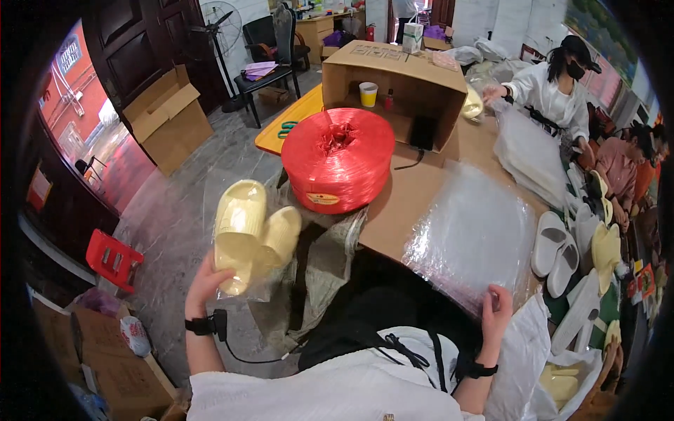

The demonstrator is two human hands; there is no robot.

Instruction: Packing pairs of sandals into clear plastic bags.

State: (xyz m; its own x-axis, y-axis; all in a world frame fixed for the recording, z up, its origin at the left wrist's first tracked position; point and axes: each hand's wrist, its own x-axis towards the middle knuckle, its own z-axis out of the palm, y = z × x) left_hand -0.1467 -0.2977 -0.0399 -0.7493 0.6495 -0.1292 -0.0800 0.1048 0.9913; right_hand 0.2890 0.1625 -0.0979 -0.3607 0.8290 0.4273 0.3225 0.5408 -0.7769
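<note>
A pair of pale yellow slippers point(240, 217) sits in a clear plastic bag, held off to the left, above the floor. My left hand point(208, 279) is closed on the bagged slippers at their lower left side, the thumb lying across them. A stack of clear plastic bags point(472, 235) lies flat on the cardboard-covered table. At the near right edge of that stack is my right hand point(496, 313), its fingers loosely bent and apart, with nothing seen in them. Whether its fingertips press on the bags is hard to make out.
A big red roll of plastic twine point(338, 163) stands on the table's left end, near green-handled scissors point(287, 129). Behind it, an open carton point(397, 70) holds a cup. White slippers point(554, 252) line the right side. Across the table a person in white point(554, 91) handles more bags.
</note>
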